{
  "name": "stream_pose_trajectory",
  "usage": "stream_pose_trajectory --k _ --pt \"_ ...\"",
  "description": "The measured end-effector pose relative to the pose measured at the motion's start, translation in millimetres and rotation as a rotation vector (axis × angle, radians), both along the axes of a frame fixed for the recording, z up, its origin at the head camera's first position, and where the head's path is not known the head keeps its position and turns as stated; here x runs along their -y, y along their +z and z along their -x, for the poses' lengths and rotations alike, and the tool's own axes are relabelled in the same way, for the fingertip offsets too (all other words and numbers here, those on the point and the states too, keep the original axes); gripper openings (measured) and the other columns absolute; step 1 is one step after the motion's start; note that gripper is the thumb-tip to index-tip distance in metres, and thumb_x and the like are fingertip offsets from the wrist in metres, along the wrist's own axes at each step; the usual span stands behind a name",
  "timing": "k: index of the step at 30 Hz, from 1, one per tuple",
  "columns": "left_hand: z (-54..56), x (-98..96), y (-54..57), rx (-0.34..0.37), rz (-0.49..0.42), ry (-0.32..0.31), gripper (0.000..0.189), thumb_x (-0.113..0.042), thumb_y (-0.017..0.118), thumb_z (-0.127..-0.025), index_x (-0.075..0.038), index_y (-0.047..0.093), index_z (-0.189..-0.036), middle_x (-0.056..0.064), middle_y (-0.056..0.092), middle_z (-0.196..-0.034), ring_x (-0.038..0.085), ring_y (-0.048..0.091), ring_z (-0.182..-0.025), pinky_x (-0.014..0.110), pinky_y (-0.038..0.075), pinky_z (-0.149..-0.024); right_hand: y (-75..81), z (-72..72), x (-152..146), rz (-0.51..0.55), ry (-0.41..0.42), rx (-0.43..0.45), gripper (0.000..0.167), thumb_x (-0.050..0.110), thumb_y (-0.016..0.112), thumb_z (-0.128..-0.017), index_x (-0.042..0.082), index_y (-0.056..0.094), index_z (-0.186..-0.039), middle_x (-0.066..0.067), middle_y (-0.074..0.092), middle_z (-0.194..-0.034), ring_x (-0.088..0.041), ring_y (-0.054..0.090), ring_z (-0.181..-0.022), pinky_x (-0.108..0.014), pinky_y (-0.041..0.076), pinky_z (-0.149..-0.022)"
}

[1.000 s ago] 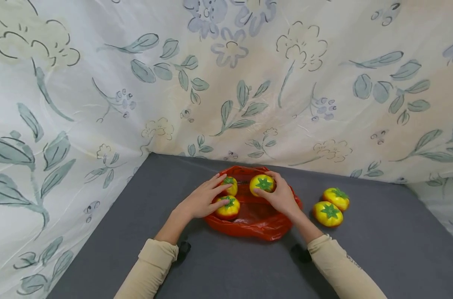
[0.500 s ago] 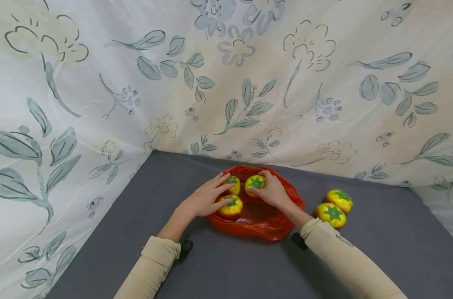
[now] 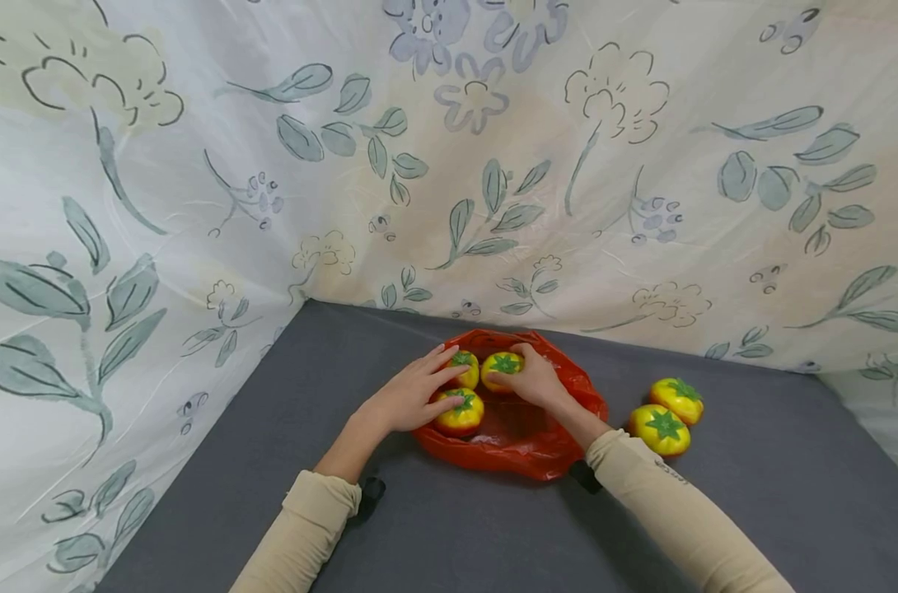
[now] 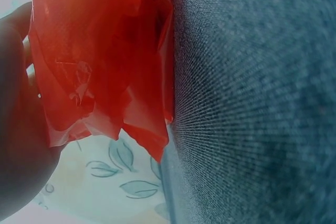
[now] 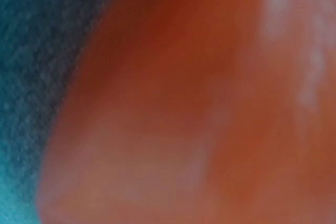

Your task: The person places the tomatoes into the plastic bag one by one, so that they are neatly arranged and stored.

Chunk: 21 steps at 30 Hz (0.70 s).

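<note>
A red plastic bag (image 3: 541,455) lies spread on the dark cloth with its mouth facing up. Across its left side reaches my left hand (image 3: 408,398), fingers extended over two yellow-and-red toy persimmons, a far one (image 3: 465,377) and a near one (image 3: 461,414). My right hand (image 3: 541,380) holds a third persimmon (image 3: 502,363) between thumb and fingers, inside the bag near its back; it sits right beside the far one. In the left wrist view, the bag's wall (image 4: 105,51) stands beside my hand (image 4: 21,145). Blurred red plastic (image 5: 184,108) fills most of the right wrist view.
To the right of the bag, two more toy persimmons sit touching on the cloth, a back one (image 3: 677,399) and a front one (image 3: 660,430). A flowered curtain (image 3: 419,206) rises behind and left of the dark grey cloth-covered surface (image 3: 456,535).
My right hand has moved left and lower into the bag with its persimmon, bringing it beside the far-left one. The left hand stays over the same two persimmons. The head view has shifted slightly.
</note>
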<state>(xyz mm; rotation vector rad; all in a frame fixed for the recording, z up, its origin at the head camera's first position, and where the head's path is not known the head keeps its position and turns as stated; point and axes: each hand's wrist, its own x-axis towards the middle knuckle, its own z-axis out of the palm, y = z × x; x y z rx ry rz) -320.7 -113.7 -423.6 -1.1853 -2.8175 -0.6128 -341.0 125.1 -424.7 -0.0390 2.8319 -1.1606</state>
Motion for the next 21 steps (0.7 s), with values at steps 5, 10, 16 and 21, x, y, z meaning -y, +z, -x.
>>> stream_pose_trajectory --k 5,10,16,21 --pt "0.9 0.4 -0.4 -0.005 -0.002 -0.004 0.057 -0.043 0.053 -0.096 -0.015 0.043 -0.145 0.011 0.021 -0.156 0.028 0.011 -0.143 0.049 0.020 -0.111 -2.8 2.5 0.9 0.005 -0.006 0.027 0.075 0.042 0.072 -0.083 0.003 0.038 -0.138 -0.019 0.053 -0.123 -0.032 0.054 -0.102 -0.044 0.048 -0.088" --pt "0.7 0.2 -0.1 -0.009 -0.008 -0.001 0.057 -0.043 0.053 -0.096 -0.015 0.043 -0.145 0.011 0.022 -0.156 0.028 0.011 -0.143 0.050 0.021 -0.110 -2.2 2.9 1.3 0.011 -0.007 0.040 0.075 0.042 0.071 -0.084 0.003 0.037 -0.138 -0.019 0.052 -0.123 -0.031 0.054 -0.103 -0.044 0.048 -0.089" --pt "-1.1 0.1 1.6 0.002 -0.011 0.009 0.057 -0.043 0.054 -0.096 -0.015 0.043 -0.145 0.010 0.022 -0.156 0.029 0.012 -0.143 0.049 0.020 -0.111 -1.7 2.9 -1.1 0.034 0.009 0.032 0.076 0.043 0.070 -0.085 0.003 0.035 -0.140 -0.020 0.051 -0.127 -0.032 0.053 -0.106 -0.046 0.047 -0.091" --pt "-0.7 0.2 0.1 0.004 0.001 0.016 0.058 -0.044 0.052 -0.096 -0.017 0.042 -0.145 0.009 0.021 -0.156 0.028 0.011 -0.143 0.048 0.020 -0.111 0.1 0.5 -4.0 0.007 0.032 -0.040 0.075 0.041 0.069 -0.086 0.002 0.037 -0.140 -0.021 0.046 -0.134 -0.035 0.048 -0.116 -0.049 0.041 -0.097"
